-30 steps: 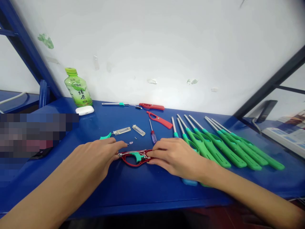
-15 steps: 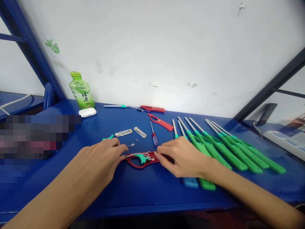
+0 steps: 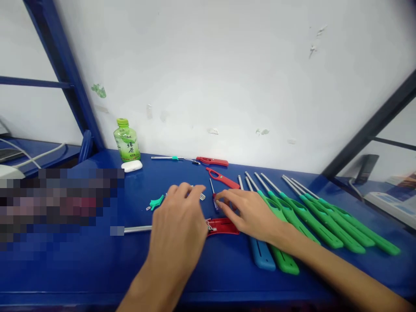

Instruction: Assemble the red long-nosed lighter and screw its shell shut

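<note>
My left hand (image 3: 180, 216) is over the left part of an opened red lighter half (image 3: 224, 226), covering its trigger area, with fingers stretched forward and apart. A metal tube (image 3: 138, 229) sticks out to the left of that hand. My right hand (image 3: 248, 212) has its thumb and fingertips on the handle of a small purple screwdriver (image 3: 216, 207), which lies behind the lighter half. Thin wires show inside the red shell. Behind my left hand are a teal trigger piece (image 3: 157, 202) and a partly hidden clear fuel tank (image 3: 202, 196).
Several green long lighters (image 3: 325, 221) and a blue one (image 3: 262, 255) lie to the right. Red shell pieces (image 3: 224, 179) and a metal lighter tube (image 3: 164, 158) lie near the wall. A green tea bottle (image 3: 127, 143) stands behind a white case (image 3: 131, 166) at back left.
My left hand has moved right, over the lighter half. My right hand has left the shell's right end and reached the screwdriver handle. The view has shifted slightly.
</note>
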Tool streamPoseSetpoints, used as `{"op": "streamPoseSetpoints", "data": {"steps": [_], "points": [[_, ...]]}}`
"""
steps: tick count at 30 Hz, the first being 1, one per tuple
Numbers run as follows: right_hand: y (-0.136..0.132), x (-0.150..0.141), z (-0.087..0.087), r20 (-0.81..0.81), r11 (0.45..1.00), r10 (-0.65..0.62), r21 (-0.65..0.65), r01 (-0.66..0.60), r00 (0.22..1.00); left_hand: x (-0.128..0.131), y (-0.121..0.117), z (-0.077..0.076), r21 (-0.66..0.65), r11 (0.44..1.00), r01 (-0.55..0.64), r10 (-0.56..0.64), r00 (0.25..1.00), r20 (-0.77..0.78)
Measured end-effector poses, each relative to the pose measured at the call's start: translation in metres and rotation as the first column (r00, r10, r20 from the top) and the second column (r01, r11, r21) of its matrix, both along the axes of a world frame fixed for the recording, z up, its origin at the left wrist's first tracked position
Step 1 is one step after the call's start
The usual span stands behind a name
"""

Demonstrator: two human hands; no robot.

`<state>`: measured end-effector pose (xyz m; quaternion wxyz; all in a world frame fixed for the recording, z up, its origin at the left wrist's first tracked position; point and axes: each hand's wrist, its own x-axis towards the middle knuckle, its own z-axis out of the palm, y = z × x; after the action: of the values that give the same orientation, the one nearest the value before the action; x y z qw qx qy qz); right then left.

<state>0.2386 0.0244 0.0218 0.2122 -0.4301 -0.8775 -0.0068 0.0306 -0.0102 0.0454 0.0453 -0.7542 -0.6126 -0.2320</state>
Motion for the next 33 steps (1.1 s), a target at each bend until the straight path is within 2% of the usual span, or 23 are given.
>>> {"op": "streamPoseSetpoints", "data": {"steps": [4, 6, 8, 11, 14, 16, 19, 21, 23, 26, 29, 33], "points": [[0.004, 0.000, 0.002, 0.008, 1.000, -0.020, 0.021, 0.020, 1.000, 0.034, 0.019, 0.038, 0.018, 0.999, 0.036, -0.037, 0.998, 0.058], [0.005, 0.000, 0.002, 0.011, 0.999, -0.022, 0.024, 0.021, 1.000, 0.038, 0.041, 0.055, 0.002, 0.998, 0.061, -0.061, 0.996, 0.064], [0.006, 0.000, 0.003, 0.011, 1.000, -0.013, 0.024, 0.013, 1.000, 0.029, 0.070, 0.064, -0.029, 0.995, 0.099, -0.097, 0.994, 0.058], [0.006, -0.001, 0.004, 0.008, 1.000, 0.005, 0.022, -0.005, 1.000, -0.003, 0.116, 0.062, -0.138, 0.973, 0.187, -0.186, 0.982, 0.027], [0.007, -0.003, 0.006, 0.019, 1.000, 0.018, 0.022, -0.018, 1.000, -0.040, 0.152, 0.045, -0.317, 0.910, 0.269, -0.281, 0.960, 0.009], [0.010, -0.006, 0.007, 0.044, 0.999, 0.029, 0.019, -0.030, 0.999, -0.058, 0.164, 0.033, -0.416, 0.858, 0.301, -0.326, 0.945, 0.011], [0.019, -0.014, 0.011, 0.113, 0.999, 0.045, 0.011, -0.046, 0.993, -0.073, 0.166, 0.018, -0.525, 0.788, 0.321, -0.369, 0.929, 0.014], [0.028, -0.023, 0.015, 0.169, 0.999, 0.033, 0.009, -0.035, 0.985, -0.077, 0.163, 0.013, -0.573, 0.753, 0.323, -0.384, 0.923, 0.015], [0.039, -0.034, 0.019, 0.221, 1.000, -0.003, 0.013, 0.000, 0.975, -0.080, 0.159, 0.013, -0.604, 0.730, 0.320, -0.390, 0.921, 0.017], [0.055, -0.053, 0.024, 0.295, 0.998, -0.069, 0.019, 0.067, 0.953, -0.086, 0.152, 0.021, -0.632, 0.713, 0.304, -0.383, 0.924, 0.013], [0.066, -0.068, 0.022, 0.365, 0.994, -0.100, -0.002, 0.108, 0.925, -0.097, 0.142, 0.033, -0.639, 0.722, 0.265, -0.353, 0.936, -0.010], [0.069, -0.075, 0.019, 0.412, 0.988, -0.119, -0.045, 0.151, 0.903, -0.117, 0.117, 0.040, -0.577, 0.800, 0.165, -0.243, 0.968, -0.060]]}}
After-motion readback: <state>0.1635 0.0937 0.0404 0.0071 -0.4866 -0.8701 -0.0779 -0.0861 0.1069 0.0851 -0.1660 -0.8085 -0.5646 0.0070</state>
